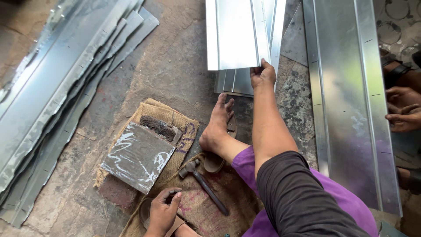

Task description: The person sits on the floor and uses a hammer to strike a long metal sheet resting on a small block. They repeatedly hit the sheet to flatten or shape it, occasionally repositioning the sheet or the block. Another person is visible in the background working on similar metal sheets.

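My right hand (262, 74) grips the near edge of a folded shiny metal sheet (239, 33) that lies on other sheets ahead of me. My left hand (163, 213) rests low at the front on a sandal on the burlap sack (184, 127), fingers curled, holding nothing clear. A hammer (202, 183) lies on the sack just right of that hand. My bare foot (217, 127) rests on another sandal between the hands.
A stack of long bent metal strips (57, 83) lies at the left. A metal-covered block (138, 156) sits on the sack. A long channel sheet (351, 96) runs along the right, where another person's hands (403, 109) touch its edge.
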